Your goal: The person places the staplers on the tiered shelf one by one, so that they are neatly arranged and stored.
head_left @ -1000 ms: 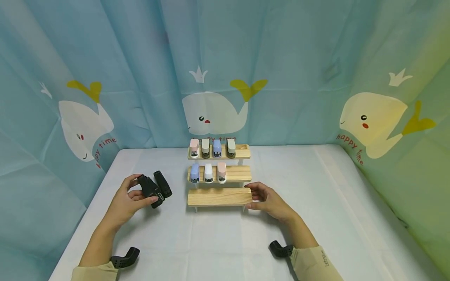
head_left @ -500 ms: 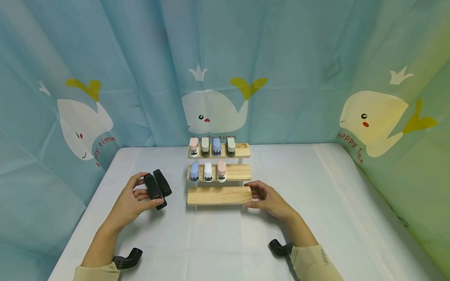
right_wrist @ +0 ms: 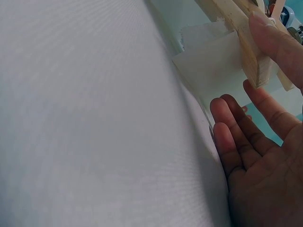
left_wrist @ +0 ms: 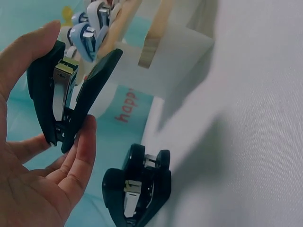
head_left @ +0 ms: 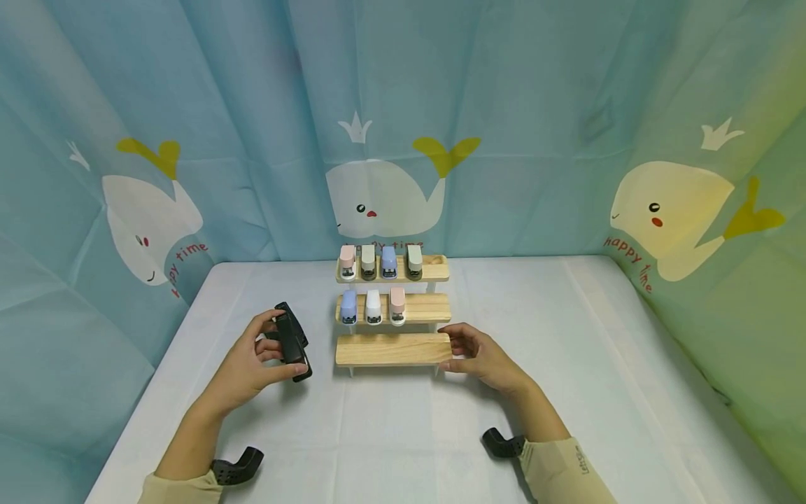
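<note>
My left hand (head_left: 242, 371) holds a black stapler (head_left: 290, 341) at the left of the shelf stand, thumb at one end and fingers at the other. In the left wrist view its two arms spread apart in a V, with the metal magazine between them. Beyond it, more black stapler (left_wrist: 113, 189) shapes stand on the table; whether that is one or two I cannot tell. My right hand (head_left: 488, 360) pinches the right end of the lowest wooden shelf (head_left: 390, 350), thumb on the front edge and index finger at the back. The other fingers curl below the shelf.
On the top shelf (head_left: 434, 269) stand several small staplers in pink, grey-green and blue. The middle shelf (head_left: 428, 308) carries a blue stapler (head_left: 349, 306), a white stapler (head_left: 373, 306) and a pink stapler (head_left: 397, 306). A whale-print curtain (head_left: 535, 140) surrounds the white table (head_left: 390, 434).
My left hand has moved right with the stapler, turning it so its smooth top shows. It now overlaps the stapler behind in the head view. The right hand stays at the shelf.
</note>
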{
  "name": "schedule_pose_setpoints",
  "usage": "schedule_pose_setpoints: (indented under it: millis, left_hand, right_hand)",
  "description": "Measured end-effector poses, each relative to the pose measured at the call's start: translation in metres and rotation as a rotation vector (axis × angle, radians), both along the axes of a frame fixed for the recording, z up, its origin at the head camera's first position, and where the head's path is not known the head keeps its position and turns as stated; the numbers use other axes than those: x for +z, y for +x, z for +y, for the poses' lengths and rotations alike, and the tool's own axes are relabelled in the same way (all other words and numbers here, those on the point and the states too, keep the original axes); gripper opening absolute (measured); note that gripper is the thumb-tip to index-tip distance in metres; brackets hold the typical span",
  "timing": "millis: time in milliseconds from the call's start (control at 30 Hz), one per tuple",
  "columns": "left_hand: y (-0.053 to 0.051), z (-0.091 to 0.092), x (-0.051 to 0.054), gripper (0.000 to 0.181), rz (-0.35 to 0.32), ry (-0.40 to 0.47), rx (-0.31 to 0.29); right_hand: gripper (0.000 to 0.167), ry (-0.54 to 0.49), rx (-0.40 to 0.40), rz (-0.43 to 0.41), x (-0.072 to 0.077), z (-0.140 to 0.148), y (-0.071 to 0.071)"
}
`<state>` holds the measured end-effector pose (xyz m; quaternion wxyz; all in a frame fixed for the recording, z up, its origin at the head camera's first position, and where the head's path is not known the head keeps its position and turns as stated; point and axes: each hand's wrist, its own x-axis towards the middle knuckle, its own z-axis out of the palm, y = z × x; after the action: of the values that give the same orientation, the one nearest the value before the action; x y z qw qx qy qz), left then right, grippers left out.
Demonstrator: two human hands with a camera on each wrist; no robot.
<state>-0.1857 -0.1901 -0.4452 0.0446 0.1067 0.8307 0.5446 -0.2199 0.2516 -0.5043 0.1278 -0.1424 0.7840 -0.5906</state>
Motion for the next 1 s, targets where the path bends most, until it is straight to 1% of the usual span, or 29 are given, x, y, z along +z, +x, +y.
schedule_pose_setpoints:
  millis: [133,267,433,733,1000]
  left_hand:
    - [0.002,0.003,0.002,0.103,-0.013,-0.005,-0.012]
    - [0.002,0.006,0.002,0.102,-0.017,-0.017,-0.030]
    - [0.003,0.012,0.001,0.105,-0.028,-0.023,-0.037]
    - [0.007,0.024,0.002,0.103,-0.023,0.007,-0.072]
    - [0.005,0.036,-0.001,0.103,-0.047,0.023,-0.094]
  right_hand:
    - [0.065,-0.008,0.005,0.002,0.000,0.000,0.000]
    - [0.065,-0.006,0.010,0.008,-0.001,0.000,0.000]
    - [0.065,0.001,0.002,0.004,0.001,-0.001,0.001]
    - [0.065,0.004,0.003,0.000,0.002,-0.001,0.000]
    - [0.064,0.012,0.008,0.006,0.002,-0.001,0.000]
